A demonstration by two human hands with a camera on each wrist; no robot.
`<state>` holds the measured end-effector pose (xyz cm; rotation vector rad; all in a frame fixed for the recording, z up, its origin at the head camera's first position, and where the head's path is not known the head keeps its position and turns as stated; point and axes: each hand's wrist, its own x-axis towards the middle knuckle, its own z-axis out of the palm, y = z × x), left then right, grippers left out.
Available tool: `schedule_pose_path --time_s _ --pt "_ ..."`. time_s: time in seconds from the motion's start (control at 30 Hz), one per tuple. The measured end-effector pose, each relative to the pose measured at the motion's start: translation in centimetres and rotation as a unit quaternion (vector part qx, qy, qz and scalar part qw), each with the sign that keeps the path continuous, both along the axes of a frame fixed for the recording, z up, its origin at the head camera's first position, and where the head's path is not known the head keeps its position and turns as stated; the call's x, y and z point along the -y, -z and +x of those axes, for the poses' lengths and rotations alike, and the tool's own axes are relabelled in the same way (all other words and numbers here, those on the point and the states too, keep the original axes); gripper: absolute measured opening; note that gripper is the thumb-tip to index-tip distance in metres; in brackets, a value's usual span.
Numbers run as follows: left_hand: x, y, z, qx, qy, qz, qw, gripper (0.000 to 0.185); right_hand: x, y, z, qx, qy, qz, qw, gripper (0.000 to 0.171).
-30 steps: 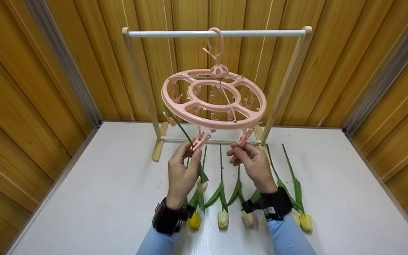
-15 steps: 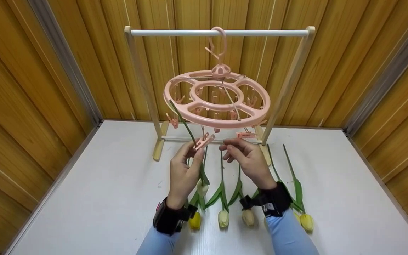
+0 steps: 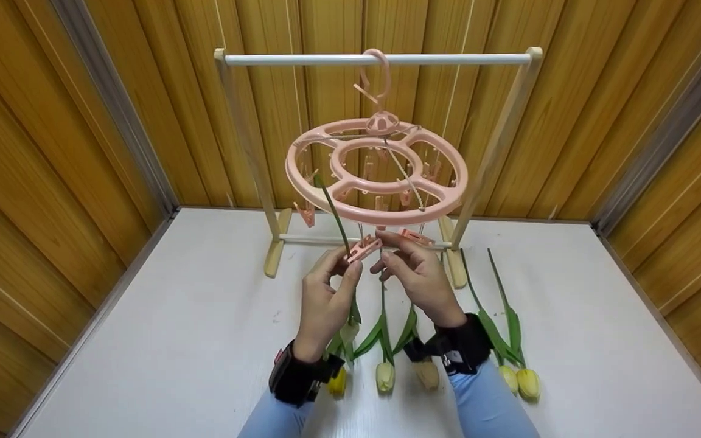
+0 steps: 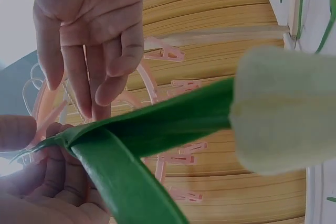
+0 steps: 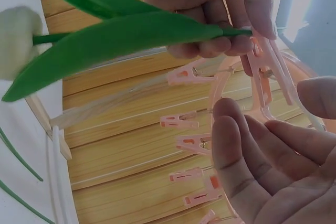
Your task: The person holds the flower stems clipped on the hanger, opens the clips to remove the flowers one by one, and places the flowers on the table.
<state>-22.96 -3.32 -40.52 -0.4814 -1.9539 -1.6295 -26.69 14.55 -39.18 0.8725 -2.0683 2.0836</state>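
Observation:
A pink round clip hanger hangs by its hook from the white rod of a wooden rack. My left hand pinches the green stem of a white tulip just under the ring, against a pink clip. The stem's bud and leaves hang below the hand. My right hand hovers beside that clip with loosely curled fingers and holds nothing. Another pink clip dangles just above its knuckles.
Several tulips lie on the white table under my wrists, with yellow and cream buds towards me. The rack's wooden feet stand at the back. Wooden plank walls close in on three sides.
My right hand let go of the clip on the right and moved left, close to my left hand. The left hand rose a little with the stem; the hanger swung slightly right.

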Motion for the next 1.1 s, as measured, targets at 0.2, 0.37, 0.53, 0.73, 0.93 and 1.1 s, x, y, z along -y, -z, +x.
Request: schedule_pose_path --time_s 0.2,0.37,0.53,0.73,0.93,1.1 --pt "-0.1 0.3 -0.2 -0.004 0.009 -0.009 0.9999 0.026 0.3 0.0 -0.2 -0.017 0.008 0.011 1.000 0.040" --pt "0.0 0.4 -0.3 -0.013 0.017 -0.021 0.9996 0.028 0.2 0.1 -0.2 -0.029 -0.011 0.038 0.999 0.043" --pt "0.0 0.4 -0.4 -0.016 0.026 -0.025 0.9992 0.028 0.2 0.1 -0.3 -0.052 -0.016 0.038 0.998 0.044" --pt "0.1 0.3 -0.4 -0.002 0.037 -0.031 0.9988 0.029 0.3 0.2 -0.5 -0.061 -0.009 0.028 0.998 0.038" --pt "0.6 0.3 -0.5 0.011 0.056 -0.033 0.9978 0.031 0.3 0.4 -0.5 -0.056 0.009 0.021 0.998 0.033" --pt "1.3 0.3 -0.6 0.034 0.070 -0.043 0.9960 0.037 0.2 0.4 -0.3 -0.040 0.034 0.025 0.998 0.031"
